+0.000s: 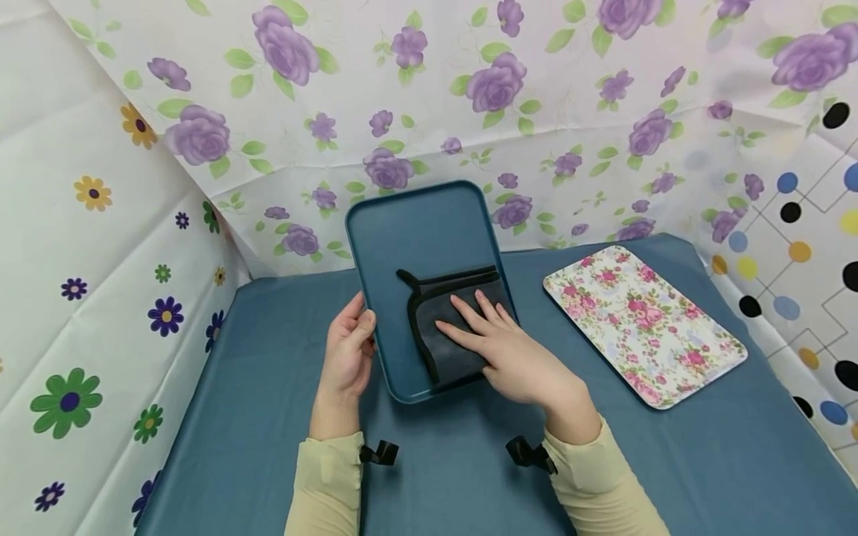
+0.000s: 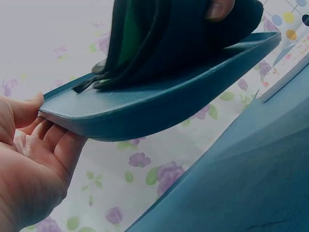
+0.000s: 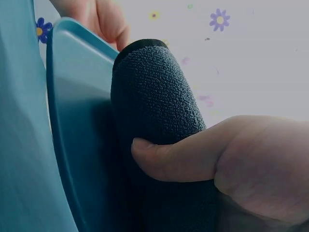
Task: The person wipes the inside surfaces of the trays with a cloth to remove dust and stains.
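A blue rectangular tray (image 1: 415,231) is held up at a tilt above the table. My left hand (image 1: 345,350) grips its left rim, thumb on the inner side and fingers beneath, as the left wrist view shows. Over the tray's lower right part lies a folded dark grey cloth (image 1: 439,350) with black edging and a small loop. On this cloth my right hand (image 1: 519,357) rests with spread, straight fingers. In the right wrist view the thumb (image 3: 164,157) lies against the cloth's rounded fold. The tray's lower right corner is hidden behind the right hand and cloth.
A white board with pink flowers (image 1: 646,320) lies on the blue tablecloth (image 1: 281,417) to the right. Behind stands a purple-flowered curtain (image 1: 442,149). Patterned sheets close off the left and right sides. A black strap mount (image 1: 382,452) sits at the left wrist.
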`<move>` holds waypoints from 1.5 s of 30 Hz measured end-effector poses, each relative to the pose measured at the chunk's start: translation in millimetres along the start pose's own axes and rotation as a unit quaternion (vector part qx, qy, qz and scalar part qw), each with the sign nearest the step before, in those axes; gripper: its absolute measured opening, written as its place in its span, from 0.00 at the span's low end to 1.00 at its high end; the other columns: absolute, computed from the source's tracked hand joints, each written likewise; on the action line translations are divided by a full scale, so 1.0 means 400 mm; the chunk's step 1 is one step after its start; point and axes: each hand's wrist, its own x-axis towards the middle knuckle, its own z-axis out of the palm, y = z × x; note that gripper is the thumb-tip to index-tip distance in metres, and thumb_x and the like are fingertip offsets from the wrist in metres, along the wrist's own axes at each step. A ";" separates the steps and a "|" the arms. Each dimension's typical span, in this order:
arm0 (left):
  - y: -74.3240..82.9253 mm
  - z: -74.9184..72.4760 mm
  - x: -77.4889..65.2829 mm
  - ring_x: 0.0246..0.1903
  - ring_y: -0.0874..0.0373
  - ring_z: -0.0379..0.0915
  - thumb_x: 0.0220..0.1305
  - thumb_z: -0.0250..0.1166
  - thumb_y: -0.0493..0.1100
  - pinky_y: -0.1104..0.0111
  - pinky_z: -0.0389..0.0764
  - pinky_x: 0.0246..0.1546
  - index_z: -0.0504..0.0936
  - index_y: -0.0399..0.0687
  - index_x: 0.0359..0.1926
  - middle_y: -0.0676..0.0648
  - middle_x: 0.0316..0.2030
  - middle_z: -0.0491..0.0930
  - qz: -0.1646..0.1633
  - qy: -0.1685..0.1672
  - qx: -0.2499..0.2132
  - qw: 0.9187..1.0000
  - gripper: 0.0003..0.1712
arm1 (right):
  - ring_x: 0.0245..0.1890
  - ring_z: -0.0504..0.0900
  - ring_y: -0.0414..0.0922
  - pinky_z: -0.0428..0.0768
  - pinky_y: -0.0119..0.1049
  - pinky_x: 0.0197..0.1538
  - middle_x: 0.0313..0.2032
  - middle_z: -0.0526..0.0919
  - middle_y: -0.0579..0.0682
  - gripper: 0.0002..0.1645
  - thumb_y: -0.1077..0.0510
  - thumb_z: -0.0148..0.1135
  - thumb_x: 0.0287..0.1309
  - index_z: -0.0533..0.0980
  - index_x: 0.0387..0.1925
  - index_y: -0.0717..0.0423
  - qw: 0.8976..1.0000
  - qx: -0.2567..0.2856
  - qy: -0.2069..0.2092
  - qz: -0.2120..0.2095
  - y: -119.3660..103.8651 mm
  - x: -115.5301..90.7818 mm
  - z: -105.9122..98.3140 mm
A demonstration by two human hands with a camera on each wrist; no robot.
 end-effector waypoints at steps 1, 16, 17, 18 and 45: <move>0.001 0.001 0.000 0.33 0.62 0.81 0.86 0.52 0.35 0.72 0.82 0.31 0.60 0.31 0.81 0.51 0.45 0.88 0.000 0.001 0.000 1.000 0.30 | 0.85 0.34 0.56 0.45 0.62 0.81 0.86 0.41 0.46 0.54 0.78 0.54 0.67 0.58 0.85 0.35 1.000 0.000 0.000 0.004 0.003 -0.001 -0.002; 0.004 -0.001 0.005 0.28 0.63 0.79 0.85 0.53 0.35 0.73 0.80 0.29 0.59 0.32 0.82 0.53 0.38 0.87 -0.007 0.020 0.014 1.000 0.31 | 0.84 0.34 0.57 0.47 0.61 0.81 0.86 0.38 0.47 0.51 0.74 0.55 0.72 0.55 0.85 0.33 0.999 0.003 -0.038 0.005 -0.023 0.017 0.003; 0.004 0.000 0.008 0.27 0.64 0.77 0.85 0.53 0.35 0.73 0.78 0.28 0.59 0.33 0.82 0.54 0.33 0.85 -0.009 0.024 0.019 0.999 0.31 | 0.84 0.34 0.57 0.47 0.61 0.81 0.86 0.39 0.47 0.51 0.74 0.56 0.72 0.55 0.85 0.33 0.999 0.000 -0.038 0.000 -0.029 0.021 0.008; 0.005 0.001 0.010 0.26 0.64 0.75 0.85 0.53 0.35 0.74 0.76 0.28 0.57 0.33 0.83 0.55 0.29 0.82 -0.011 0.030 0.023 0.999 0.32 | 0.84 0.34 0.57 0.47 0.60 0.81 0.86 0.39 0.47 0.52 0.74 0.57 0.72 0.55 0.85 0.33 0.999 -0.004 -0.039 -0.004 -0.035 0.026 0.013; -0.003 0.003 0.002 0.27 0.64 0.75 0.85 0.52 0.35 0.73 0.77 0.30 0.54 0.32 0.83 0.54 0.29 0.82 -0.022 0.017 -0.008 1.000 0.33 | 0.85 0.38 0.56 0.50 0.63 0.80 0.86 0.45 0.45 0.50 0.77 0.58 0.67 0.64 0.82 0.36 0.998 0.018 -0.055 -0.014 -0.062 0.002 0.029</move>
